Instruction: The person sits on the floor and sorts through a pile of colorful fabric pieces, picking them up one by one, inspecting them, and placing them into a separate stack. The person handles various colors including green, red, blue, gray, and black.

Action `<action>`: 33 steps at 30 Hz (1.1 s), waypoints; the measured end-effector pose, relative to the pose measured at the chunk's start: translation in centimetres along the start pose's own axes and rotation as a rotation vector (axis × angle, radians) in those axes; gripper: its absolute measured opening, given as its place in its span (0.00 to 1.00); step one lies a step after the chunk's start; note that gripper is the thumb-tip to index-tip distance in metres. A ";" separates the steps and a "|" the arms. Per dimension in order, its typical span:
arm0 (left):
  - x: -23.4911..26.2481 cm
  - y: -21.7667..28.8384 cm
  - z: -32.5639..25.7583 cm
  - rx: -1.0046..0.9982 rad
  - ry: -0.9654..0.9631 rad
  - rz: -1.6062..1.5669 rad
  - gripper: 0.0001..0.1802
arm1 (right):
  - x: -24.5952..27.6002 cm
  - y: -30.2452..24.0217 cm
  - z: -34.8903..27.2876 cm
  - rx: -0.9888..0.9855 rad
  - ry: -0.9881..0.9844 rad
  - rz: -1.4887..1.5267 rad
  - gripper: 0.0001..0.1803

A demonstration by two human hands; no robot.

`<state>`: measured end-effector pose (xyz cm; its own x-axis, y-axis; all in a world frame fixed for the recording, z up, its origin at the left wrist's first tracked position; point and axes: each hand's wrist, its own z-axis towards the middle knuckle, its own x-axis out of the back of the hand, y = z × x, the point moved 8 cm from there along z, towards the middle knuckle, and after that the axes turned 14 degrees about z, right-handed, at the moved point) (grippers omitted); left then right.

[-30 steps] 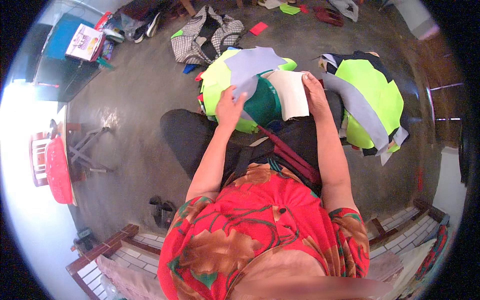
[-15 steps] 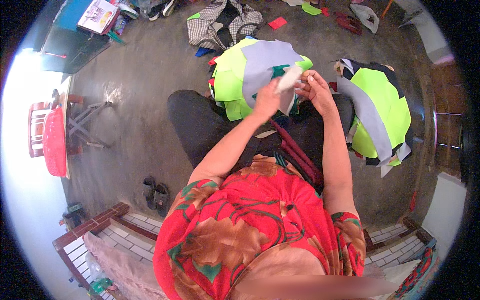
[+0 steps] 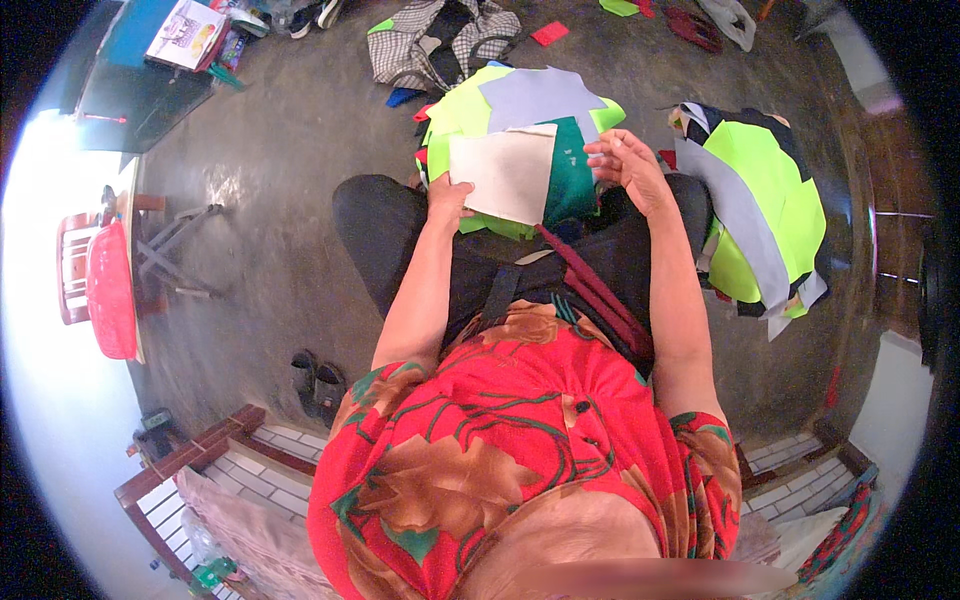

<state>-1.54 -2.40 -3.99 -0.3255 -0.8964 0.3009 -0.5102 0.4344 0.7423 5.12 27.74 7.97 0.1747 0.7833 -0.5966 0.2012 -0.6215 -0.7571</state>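
left grip (image 3: 451, 196) – cream cloth (image 3: 503, 176), right grip (image 3: 629, 168) nearby

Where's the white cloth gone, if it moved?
Yes, leftward: the white cloth was mainly right of the red rectangular scrap on the floor, now mainly left.

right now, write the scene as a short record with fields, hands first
left hand: grips white piece at its lower left
right hand: beside green piece, contact unclear
front pile: yellow and grey pieces, partly behind white piece
right pile: yellow and grey pieces, on floor
farther off: checked cloth, small red piece
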 end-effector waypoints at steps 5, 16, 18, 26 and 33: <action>1.7 -0.9 0.5 0.014 0.265 0.221 0.23 | 0.2 -0.1 -0.2 0.002 0.040 -0.022 0.13; -0.5 9.1 -7.1 -0.827 0.673 0.834 0.26 | 0.9 0.2 0.1 0.017 0.058 0.006 0.12; -2.7 9.4 -7.7 -0.910 0.560 0.914 0.26 | 1.1 0.2 0.1 0.020 0.069 0.007 0.12; -5.2 8.0 -6.8 -0.915 0.437 0.997 0.24 | 1.0 0.1 0.0 0.021 0.093 0.000 0.13; 0.0 5.4 -3.6 -0.573 0.742 0.850 0.21 | 1.3 0.3 0.1 0.026 0.068 -0.003 0.13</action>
<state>-1.40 -0.33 2.20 0.2374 -0.2686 0.9335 0.1174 0.9619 0.2469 5.31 28.58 6.89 0.2390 0.7821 -0.5755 0.1766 -0.6178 -0.7662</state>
